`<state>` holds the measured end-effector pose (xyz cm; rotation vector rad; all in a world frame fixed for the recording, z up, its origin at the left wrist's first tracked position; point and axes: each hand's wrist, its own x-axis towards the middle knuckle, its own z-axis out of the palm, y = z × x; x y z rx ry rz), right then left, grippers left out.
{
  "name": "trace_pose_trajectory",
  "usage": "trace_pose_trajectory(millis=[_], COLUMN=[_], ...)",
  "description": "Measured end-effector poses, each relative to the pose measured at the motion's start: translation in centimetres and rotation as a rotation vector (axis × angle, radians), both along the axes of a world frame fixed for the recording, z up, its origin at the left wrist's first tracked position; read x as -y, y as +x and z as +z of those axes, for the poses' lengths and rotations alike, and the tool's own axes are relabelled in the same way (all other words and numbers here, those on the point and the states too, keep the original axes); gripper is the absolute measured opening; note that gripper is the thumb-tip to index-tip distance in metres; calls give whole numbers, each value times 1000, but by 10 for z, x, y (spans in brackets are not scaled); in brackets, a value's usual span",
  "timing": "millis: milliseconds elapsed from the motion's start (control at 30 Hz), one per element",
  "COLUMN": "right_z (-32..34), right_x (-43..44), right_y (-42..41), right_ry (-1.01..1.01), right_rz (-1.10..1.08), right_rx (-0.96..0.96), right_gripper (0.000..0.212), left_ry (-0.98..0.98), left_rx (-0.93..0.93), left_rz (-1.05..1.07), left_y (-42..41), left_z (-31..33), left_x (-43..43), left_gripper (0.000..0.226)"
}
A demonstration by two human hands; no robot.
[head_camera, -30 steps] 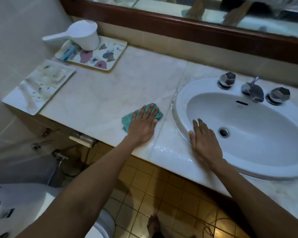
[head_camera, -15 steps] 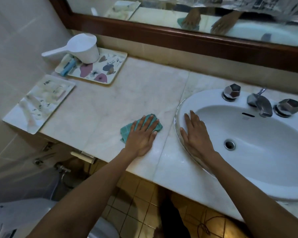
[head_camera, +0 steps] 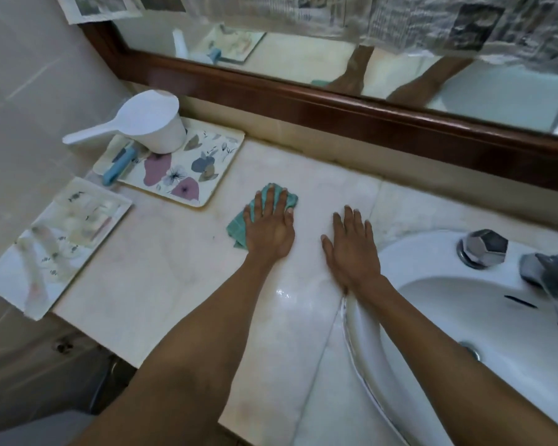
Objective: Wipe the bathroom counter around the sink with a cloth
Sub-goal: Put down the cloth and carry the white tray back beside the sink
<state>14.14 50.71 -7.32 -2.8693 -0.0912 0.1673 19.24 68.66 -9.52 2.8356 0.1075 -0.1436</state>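
Note:
My left hand [head_camera: 269,225] lies flat on a teal cloth [head_camera: 237,228], pressing it onto the pale marble counter [head_camera: 161,278] to the left of the sink. The cloth shows around my fingertips and along the left side of my palm. My right hand [head_camera: 351,249] rests flat on the counter with fingers spread, just left of the white oval sink [head_camera: 438,304], and holds nothing. A wet shine shows on the marble between my forearms.
A flower-patterned tray [head_camera: 194,175] at the back left carries a white dipper [head_camera: 149,123] and a blue-handled tool [head_camera: 118,167]. Another white tray [head_camera: 55,239] sits at the counter's left end. Chrome tap handle [head_camera: 482,247] and spout [head_camera: 551,281] stand behind the basin. A wood-framed mirror [head_camera: 335,107] runs along the back.
My left hand has pushed the cloth away from the front edge toward the back of the counter. My right hand has left the sink rim and now lies on the marble beside it.

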Motion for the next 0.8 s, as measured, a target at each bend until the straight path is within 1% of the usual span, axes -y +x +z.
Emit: trace_pose_trajectory(millis=[133, 267, 333, 400, 467, 567, 667, 733, 800], right_z=[-1, -9, -15, -18, -14, 7, 39, 59, 75], right_x=[-14, -26, -30, -32, -37, -60, -108, -148, -194], right_y=[34, 50, 48, 45, 46, 46, 45, 48, 52], right_ry=[27, 44, 40, 36, 84, 221, 397, 444, 447], right_rz=[0, 6, 1, -16, -57, -63, 0, 38, 126], right_rx=[0, 28, 31, 31, 28, 107, 137, 97, 81], right_gripper=[62, 62, 64, 64, 61, 49, 34, 25, 22], left_ry=[-21, -44, -102, -211, -349, -459, -487, -466, -452], left_rx=[-22, -48, -83, -116, -53, 148, 159, 176, 231], left_rz=[62, 104, 72, 27, 27, 107, 250, 353, 461], left_y=[40, 54, 56, 55, 45, 9, -36, -61, -85], left_z=[2, 5, 11, 23, 43, 79, 103, 106, 106], left_x=[0, 2, -3, -14, -32, -70, -121, -164, -210], left_gripper=[56, 57, 57, 56, 51, 41, 28, 25, 24])
